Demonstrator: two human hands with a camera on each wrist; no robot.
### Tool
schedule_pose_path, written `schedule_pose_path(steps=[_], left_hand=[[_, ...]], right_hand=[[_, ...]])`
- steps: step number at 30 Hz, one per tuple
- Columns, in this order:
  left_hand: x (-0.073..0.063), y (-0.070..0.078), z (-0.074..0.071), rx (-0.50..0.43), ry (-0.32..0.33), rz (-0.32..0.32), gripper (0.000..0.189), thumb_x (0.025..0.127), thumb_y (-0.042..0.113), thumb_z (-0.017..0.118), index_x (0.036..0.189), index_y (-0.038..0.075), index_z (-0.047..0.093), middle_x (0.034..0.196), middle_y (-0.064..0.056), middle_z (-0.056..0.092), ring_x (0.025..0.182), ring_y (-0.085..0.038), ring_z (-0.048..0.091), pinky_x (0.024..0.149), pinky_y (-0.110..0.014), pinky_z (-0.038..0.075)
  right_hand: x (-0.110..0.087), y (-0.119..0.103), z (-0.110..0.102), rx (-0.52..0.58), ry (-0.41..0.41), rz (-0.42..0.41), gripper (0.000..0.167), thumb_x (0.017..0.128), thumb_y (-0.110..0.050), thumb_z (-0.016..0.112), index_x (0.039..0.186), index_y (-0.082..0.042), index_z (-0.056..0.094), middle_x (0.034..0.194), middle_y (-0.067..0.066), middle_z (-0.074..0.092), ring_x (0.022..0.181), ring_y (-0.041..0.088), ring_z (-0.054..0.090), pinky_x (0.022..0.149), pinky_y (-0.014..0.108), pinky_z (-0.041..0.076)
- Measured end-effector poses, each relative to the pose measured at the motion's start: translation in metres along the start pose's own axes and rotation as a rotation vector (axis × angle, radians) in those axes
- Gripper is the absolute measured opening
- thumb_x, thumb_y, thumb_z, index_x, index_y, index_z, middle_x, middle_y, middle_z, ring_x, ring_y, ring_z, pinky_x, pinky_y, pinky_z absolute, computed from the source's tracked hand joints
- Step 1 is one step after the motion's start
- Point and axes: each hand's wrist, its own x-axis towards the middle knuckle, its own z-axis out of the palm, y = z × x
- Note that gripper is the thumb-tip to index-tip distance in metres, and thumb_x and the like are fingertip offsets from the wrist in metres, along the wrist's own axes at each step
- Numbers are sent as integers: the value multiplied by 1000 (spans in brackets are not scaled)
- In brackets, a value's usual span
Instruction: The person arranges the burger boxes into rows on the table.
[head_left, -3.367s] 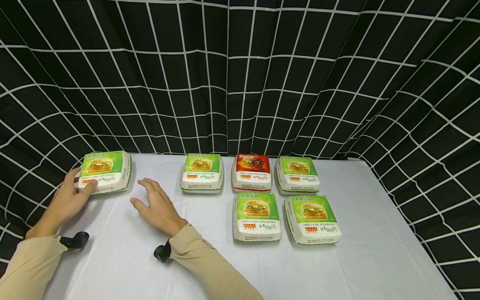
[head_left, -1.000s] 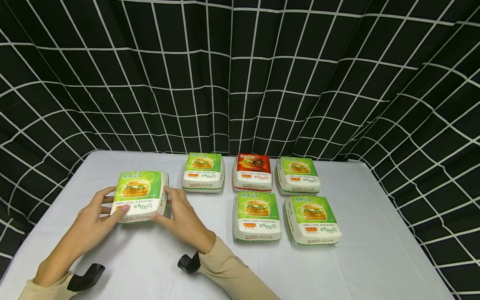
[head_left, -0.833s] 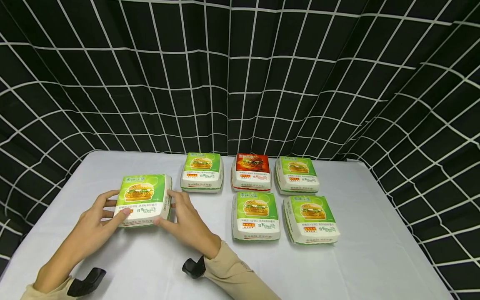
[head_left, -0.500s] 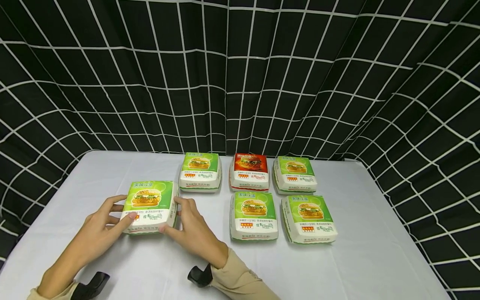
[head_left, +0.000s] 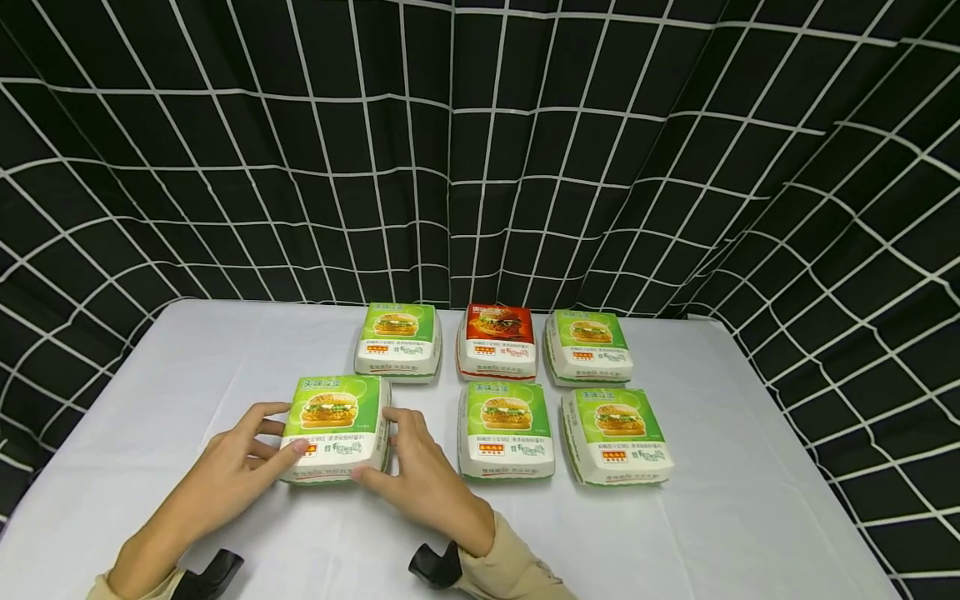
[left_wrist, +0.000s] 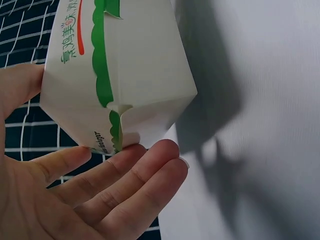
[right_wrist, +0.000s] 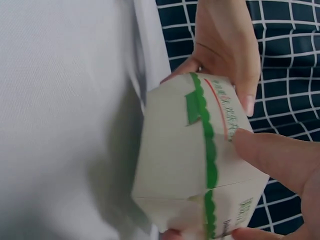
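A green-and-white burger box [head_left: 333, 429] is held between both hands in the head view, left of the other boxes. My left hand [head_left: 240, 467] grips its left side, thumb on the front of the lid. On the right side, my right hand [head_left: 420, 475] pinches it, thumb at the front corner and fingertips on the side wall. In the left wrist view the box's pale underside [left_wrist: 145, 60] is off the cloth, with a shadow below. The right wrist view shows the green scalloped flap edge [right_wrist: 209, 150] along the box's front.
On the white-clothed table [head_left: 738, 517], a back row has a green box [head_left: 398, 342], a red box [head_left: 497, 342] and another green box [head_left: 588, 346]. In front stand two more green boxes, a nearer-left box [head_left: 506, 429] and a right-hand box [head_left: 617, 435]. A black gridded curtain [head_left: 450, 150] hangs behind.
The left hand first held the box at the far left corner, with the right hand apart. Both hands then held it and carried it right and nearer. The other boxes stay put.
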Motion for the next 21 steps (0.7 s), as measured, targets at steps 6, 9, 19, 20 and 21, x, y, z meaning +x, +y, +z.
schedule_pose_path(steps=[6,9,19,20,21], left_hand=[[4,8,12,-21,-17,19,53,96,43,63,137,14,46,117,-16,67,83,-10,66,65,-25,50],[7,12,17,-33,-30,24,53,95,44,64,136,15,46,116,-16,67,82,-9,66,65,-25,50],[13,17,25,-30,-60,29,55,94,46,64,137,16,47,115,-12,68,81,-8,65,66,-26,50],[14,18,26,-32,-62,29,55,94,46,64,137,16,47,115,-12,68,81,-8,65,66,-26,50],[14,18,26,-35,-64,33,55,94,46,64,137,15,46,114,-13,68,81,-8,65,66,-27,50]], right_hand=[[-5,3,-9,-26,14,37,74,86,-36,76,140,0,41,127,11,50,102,15,51,89,27,46],[-7,4,-15,-18,9,59,74,85,-33,78,137,3,42,126,14,52,106,18,51,94,31,46],[-7,3,-30,-63,-35,161,81,83,-33,81,142,3,39,128,16,55,107,21,53,95,37,47],[-7,3,-30,-67,-35,163,81,83,-32,81,142,4,39,129,17,55,109,22,54,97,40,47],[-7,2,-31,-72,-36,167,81,82,-31,81,142,4,39,131,18,55,112,23,54,99,41,47]])
